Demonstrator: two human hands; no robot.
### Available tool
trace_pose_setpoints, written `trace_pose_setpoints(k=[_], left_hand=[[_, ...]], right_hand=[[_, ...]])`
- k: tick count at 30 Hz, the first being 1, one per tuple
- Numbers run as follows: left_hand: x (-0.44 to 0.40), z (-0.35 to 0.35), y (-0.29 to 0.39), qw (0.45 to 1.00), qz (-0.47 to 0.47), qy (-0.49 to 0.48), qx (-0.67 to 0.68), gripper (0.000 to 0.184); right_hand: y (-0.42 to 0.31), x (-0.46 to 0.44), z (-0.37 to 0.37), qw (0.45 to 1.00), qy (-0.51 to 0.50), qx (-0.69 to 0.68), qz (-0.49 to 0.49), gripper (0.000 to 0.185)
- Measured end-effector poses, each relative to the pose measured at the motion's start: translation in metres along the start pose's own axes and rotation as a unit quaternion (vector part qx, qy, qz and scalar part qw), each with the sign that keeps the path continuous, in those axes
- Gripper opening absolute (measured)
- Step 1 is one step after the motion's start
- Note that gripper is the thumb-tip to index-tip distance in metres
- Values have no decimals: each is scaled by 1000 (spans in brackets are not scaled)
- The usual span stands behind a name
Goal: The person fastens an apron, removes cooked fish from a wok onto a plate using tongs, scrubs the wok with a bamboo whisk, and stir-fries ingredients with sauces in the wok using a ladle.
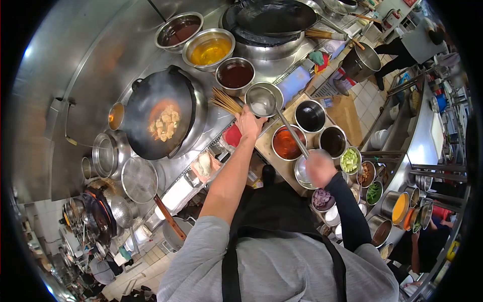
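My left hand (249, 124) is at the near side of a small metal bowl (277, 91), fingers on its left and thumb below its rim. A bamboo wok brush (226, 101) lies against those fingers, bristles pointing left. The bowl of a ladle (261, 101) sits in or over the metal bowl. My right hand (321, 168), blurred, is closed on the end of the ladle's long handle (293, 132). Left of my hands, a black wok (138, 121) steams, with pale chunks of food (164, 123) and reddish liquid in it.
Bowls of dark sauce (235, 74) and yellow liquid (209, 49) stand behind. Pots of red sauce (288, 142), black liquid (310, 116) and chopped vegetables (350, 160) crowd the right. A strainer (140, 178) lies left. Another person (421, 45) stands at upper right.
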State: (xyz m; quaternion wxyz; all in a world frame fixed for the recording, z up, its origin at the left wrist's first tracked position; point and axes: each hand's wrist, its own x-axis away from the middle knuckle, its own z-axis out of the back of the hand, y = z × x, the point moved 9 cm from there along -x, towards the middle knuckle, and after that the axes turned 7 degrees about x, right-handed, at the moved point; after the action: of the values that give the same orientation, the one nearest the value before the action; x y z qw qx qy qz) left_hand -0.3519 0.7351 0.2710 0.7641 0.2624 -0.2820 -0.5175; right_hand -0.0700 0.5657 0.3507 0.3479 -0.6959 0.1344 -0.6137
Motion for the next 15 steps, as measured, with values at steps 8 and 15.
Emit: trace_pose_setpoints(k=[8, 15], left_hand=[[26, 36, -11, 995, -78, 41, 39, 86], [105, 155, -166, 987, 47, 103, -115, 71]], right_hand=[[23, -4, 1, 947, -166, -274, 0, 36], [31, 10, -20, 966, -88, -236, 49, 42]])
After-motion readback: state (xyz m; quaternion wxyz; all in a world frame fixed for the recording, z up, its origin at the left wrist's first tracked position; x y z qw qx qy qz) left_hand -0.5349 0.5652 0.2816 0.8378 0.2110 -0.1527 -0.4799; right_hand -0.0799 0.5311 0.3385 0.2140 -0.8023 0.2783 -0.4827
